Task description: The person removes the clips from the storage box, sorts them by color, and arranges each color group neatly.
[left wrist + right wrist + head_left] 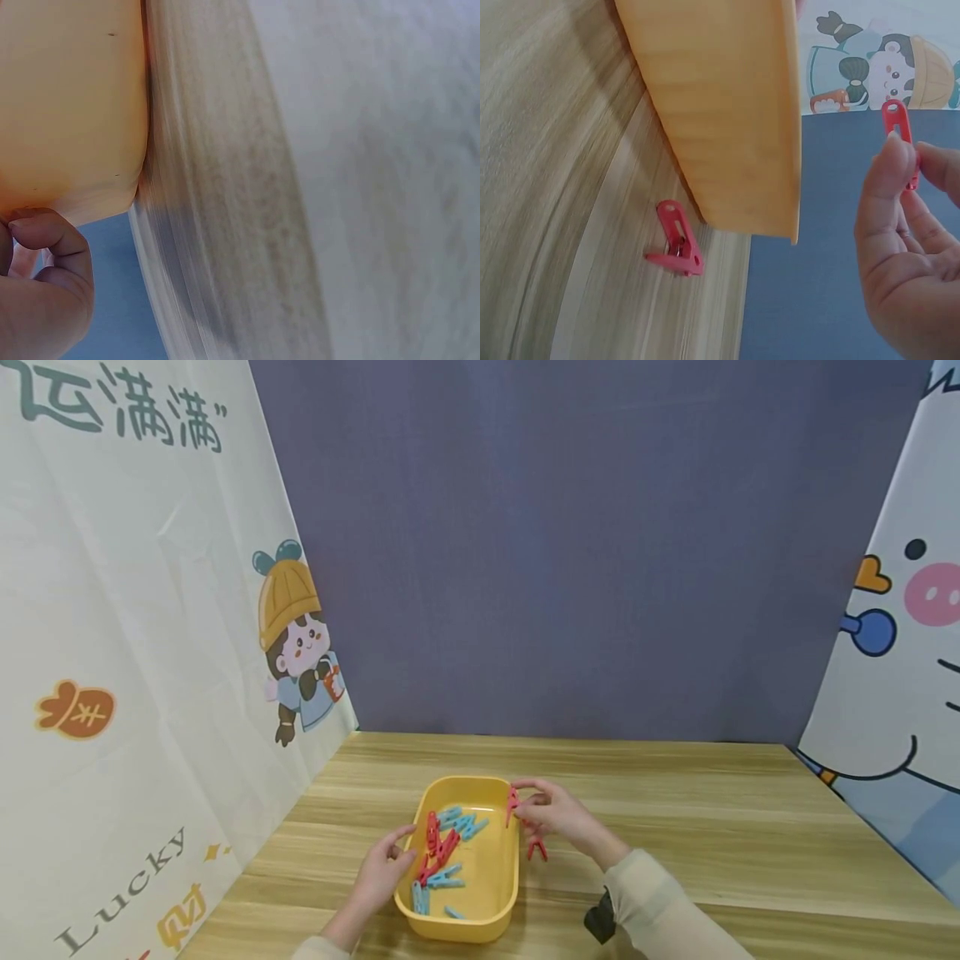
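A yellow plastic basin stands on the table with several red and blue clothespins in it. My left hand holds the basin's left rim, fingers bent at the edge in the left wrist view. At the far right rim, my right hand pinches a red clothespin between thumb and fingers. Another red clothespin lies on the table just right of the basin, below the right hand. Inside, red clothespins and blue clothespins gather mostly toward the left side.
The wood-grain table reaches back to a dark blue backdrop. Printed white sheets hang on the left and right sides. A small black object shows beside the right sleeve.
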Tool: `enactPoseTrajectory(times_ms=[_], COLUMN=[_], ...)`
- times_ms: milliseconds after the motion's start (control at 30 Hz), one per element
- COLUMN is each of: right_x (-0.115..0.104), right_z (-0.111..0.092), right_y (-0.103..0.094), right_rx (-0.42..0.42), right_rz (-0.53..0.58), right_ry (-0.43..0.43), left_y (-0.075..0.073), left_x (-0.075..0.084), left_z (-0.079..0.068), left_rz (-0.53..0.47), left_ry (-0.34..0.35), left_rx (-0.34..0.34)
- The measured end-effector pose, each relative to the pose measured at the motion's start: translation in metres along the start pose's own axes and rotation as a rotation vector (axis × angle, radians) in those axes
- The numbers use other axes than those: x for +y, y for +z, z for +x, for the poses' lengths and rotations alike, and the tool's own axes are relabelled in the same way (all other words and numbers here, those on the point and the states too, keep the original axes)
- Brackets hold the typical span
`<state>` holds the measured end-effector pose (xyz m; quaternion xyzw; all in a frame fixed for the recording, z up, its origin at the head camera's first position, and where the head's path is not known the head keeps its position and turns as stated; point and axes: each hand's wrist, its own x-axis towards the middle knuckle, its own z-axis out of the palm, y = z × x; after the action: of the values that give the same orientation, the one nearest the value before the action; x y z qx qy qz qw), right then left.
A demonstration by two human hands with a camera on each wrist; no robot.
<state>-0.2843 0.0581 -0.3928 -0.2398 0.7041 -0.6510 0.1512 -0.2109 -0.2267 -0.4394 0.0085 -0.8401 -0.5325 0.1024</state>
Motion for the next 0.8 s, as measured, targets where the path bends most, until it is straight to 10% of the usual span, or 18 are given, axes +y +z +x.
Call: enactPoseTrajectory(times_ms=[800], right_x=[0.009], right_z=[-0.007], right_y=[-0.023], right_rx=[0.034], right_rz=[-0.008], right_ry=[0.006], left_y=[0.003], left_x=[0.002], left_z=[-0.001], left_rz=[-0.005], left_ry=[0.0], left_rx=[0.005])
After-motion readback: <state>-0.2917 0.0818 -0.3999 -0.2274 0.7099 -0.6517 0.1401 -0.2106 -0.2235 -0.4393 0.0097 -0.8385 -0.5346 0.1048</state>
